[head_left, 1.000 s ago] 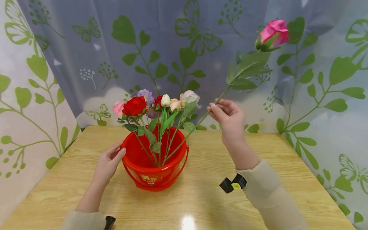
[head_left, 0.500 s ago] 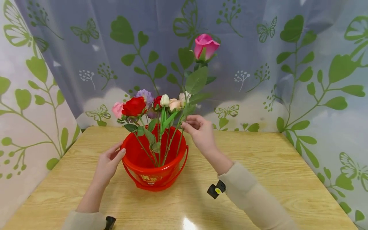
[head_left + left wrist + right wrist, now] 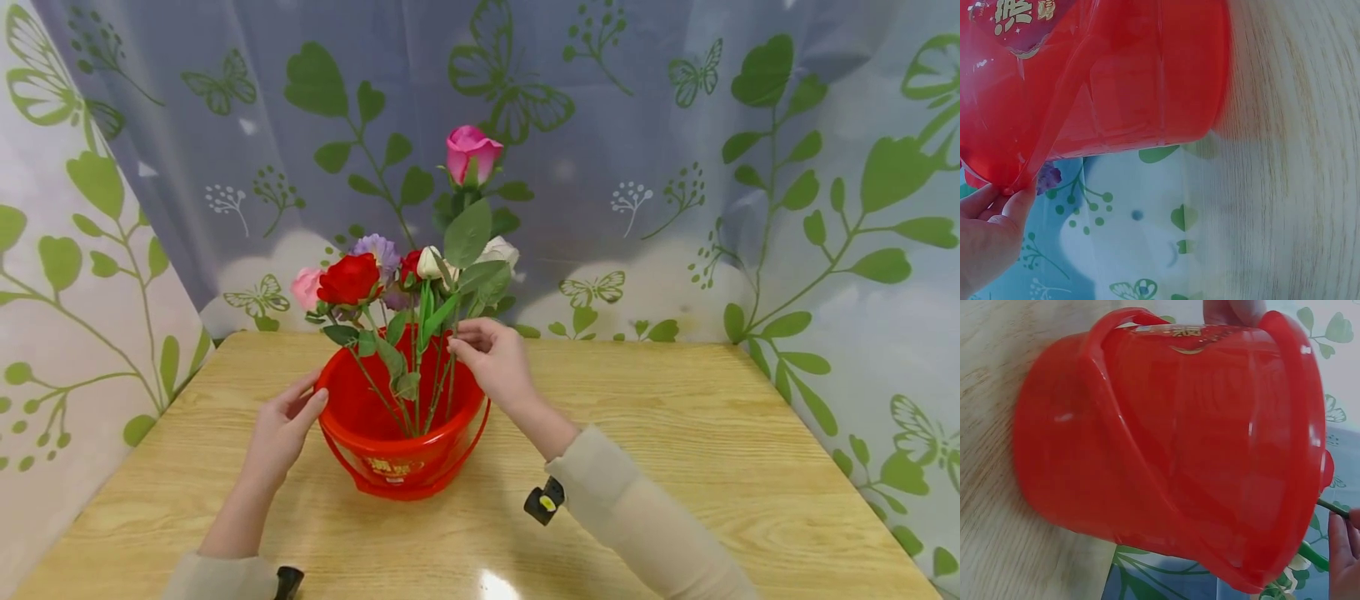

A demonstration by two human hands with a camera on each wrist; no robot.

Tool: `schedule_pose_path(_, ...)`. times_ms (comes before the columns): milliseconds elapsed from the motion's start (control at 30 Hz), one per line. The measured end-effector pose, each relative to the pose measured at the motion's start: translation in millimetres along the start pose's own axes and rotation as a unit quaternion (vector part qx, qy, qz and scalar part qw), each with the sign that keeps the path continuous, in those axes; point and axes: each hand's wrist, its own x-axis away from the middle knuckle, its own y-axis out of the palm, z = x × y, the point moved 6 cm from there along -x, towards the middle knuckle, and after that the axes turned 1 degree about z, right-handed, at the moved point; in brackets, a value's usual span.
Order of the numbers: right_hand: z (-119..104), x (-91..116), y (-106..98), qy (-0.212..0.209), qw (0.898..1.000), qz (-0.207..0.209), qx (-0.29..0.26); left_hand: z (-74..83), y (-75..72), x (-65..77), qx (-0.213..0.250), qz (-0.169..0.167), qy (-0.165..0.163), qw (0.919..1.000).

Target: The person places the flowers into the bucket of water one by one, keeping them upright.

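A red bucket point(image 3: 408, 479) stands on the table, holding several artificial flowers on long stems. At the bucket's left rim, my left hand point(image 3: 279, 429) pinches the edge between thumb and fingers; the left wrist view shows this grip point(image 3: 991, 234) closely. Over the right rim, my right hand point(image 3: 497, 364) pinches the green stem of a tall pink rose point(image 3: 472, 154). That stem's lower part is inside the bucket, and the bloom rises above all the others. In the right wrist view only some fingers point(image 3: 1340, 550) and a bit of stem show past the rim.
In the bucket are a red flower point(image 3: 350, 279), a pale pink flower point(image 3: 306, 288), a purple flower point(image 3: 377, 252), a white tulip point(image 3: 429, 262) and a white rose point(image 3: 501, 252). The wooden table point(image 3: 637, 433) meets a patterned curtain point(image 3: 600, 208) behind.
My right hand has moved left and down with the pink rose, bringing its slanted stem nearly upright inside the bucket. The left hand has stayed on the rim.
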Motion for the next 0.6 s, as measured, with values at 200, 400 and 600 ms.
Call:
schedule_pose_path(200, -2, -1, 7, -0.016, 0.999, -0.007, 0.044, 1.0, -0.2, -0.3, -0.001, 0.001, 0.001, 1.0)
schedule_pose_path(400, -3, -4, 13, -0.036, 0.996, -0.013, 0.084, 1.1, 0.4, 0.9, 0.0, -0.003, -0.004, 1.0)
schedule_pose_path(600, 1, -5, 18, -0.028, 0.993, -0.029, 0.115, -1.1, 0.6, 0.5, 0.015, 0.001, 0.0, 0.9999)
